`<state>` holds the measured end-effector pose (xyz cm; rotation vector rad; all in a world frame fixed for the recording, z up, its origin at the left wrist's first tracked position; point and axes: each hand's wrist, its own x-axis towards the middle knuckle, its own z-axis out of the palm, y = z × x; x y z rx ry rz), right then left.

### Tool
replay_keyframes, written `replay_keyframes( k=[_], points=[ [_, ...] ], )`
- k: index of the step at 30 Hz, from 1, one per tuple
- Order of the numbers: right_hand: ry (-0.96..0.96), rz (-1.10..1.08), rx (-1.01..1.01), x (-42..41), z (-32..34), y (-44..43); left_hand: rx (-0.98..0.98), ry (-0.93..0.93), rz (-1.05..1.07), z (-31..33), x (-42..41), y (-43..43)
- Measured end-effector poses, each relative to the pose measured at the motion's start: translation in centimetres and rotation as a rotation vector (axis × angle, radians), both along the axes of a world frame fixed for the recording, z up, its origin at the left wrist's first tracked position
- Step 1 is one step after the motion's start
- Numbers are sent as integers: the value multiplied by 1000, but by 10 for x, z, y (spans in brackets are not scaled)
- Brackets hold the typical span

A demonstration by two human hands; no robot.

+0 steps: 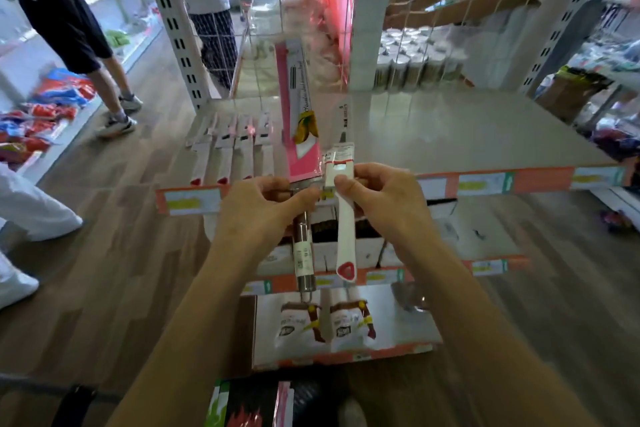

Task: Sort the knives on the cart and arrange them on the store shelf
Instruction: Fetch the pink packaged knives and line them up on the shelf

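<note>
The left hand is curled round the pink-packed knife, with its thumb pressing across to where blade meets handle. The right hand pinches the white-handled knife between thumb and bent fingers, just under its paper label. The two knives stand almost upright, side by side and touching at the grip, above the front edge of the shelf and left of its middle.

At the shelf's front left corner lies a row of sleeved knives, packed close with their handles towards the front edge. How many there are is hard to tell, as the picture is smeared there. The left hand's fingers cover the neck of its knife. The upper end of the white-handled knife blurs into the grey shelf top, so its blade cannot be made out. At the bottom edge, some packets are cut off (what carries them does not show).

The pink pack is a long, flat card under glossy film, and the handle below it is a round, steel-coloured tube with a white sticker. The other handle is smooth white plastic, slim and slightly flared, ending in a red triangular inset. The shelf top is matt grey board, fronted by an orange price strip.
</note>
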<state>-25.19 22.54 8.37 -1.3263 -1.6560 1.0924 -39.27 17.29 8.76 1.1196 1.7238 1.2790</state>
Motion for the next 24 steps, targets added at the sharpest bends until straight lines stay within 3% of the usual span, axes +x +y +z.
replay_keyframes(
  k=[12, 24],
  points=[
    [-24, 71, -188, 17, 0, 109, -5, -90, 187, 2, 9, 76],
    [68, 297, -192, -51, -15, 136, -42, -74, 368, -2, -38, 71]
  ],
)
